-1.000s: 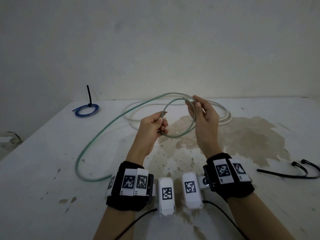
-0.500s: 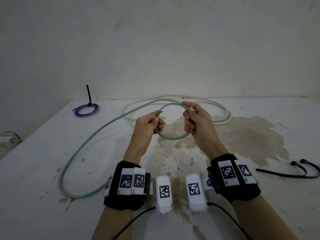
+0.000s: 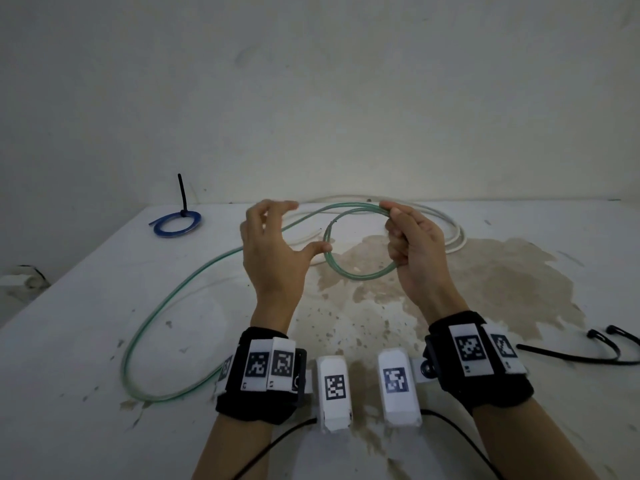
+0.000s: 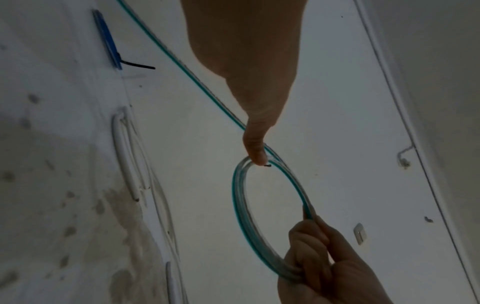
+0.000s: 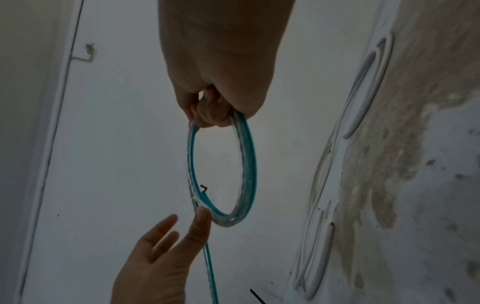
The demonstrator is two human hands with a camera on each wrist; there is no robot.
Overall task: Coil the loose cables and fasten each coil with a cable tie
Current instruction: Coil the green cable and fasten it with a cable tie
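A clear-green cable (image 3: 360, 276) is wound into a small loop of about two turns, held up over the table. My right hand (image 3: 394, 220) grips the loop's right side, fingers curled round the strands (image 5: 215, 112). Left of the loop, my left hand (image 3: 306, 226) is open with fingers spread, and only its thumb (image 4: 255, 153) touches the loop (image 4: 239, 205) near the cable's bare end. The rest of the green cable (image 3: 156, 317) trails left in a wide bend on the table. A loose white cable (image 3: 452, 237) lies behind the hands.
A blue coil (image 3: 176, 226) fastened with a black tie sits at the back left. Two loose black cable ties (image 3: 606, 353) lie at the right edge. The white table (image 3: 69, 393) has a large brown stain in the middle, and a wall stands close behind.
My left hand has let go of the cable end and opened, leaving just the thumb on the loop. The right hand now holds the loop alone, slightly higher and farther from me.
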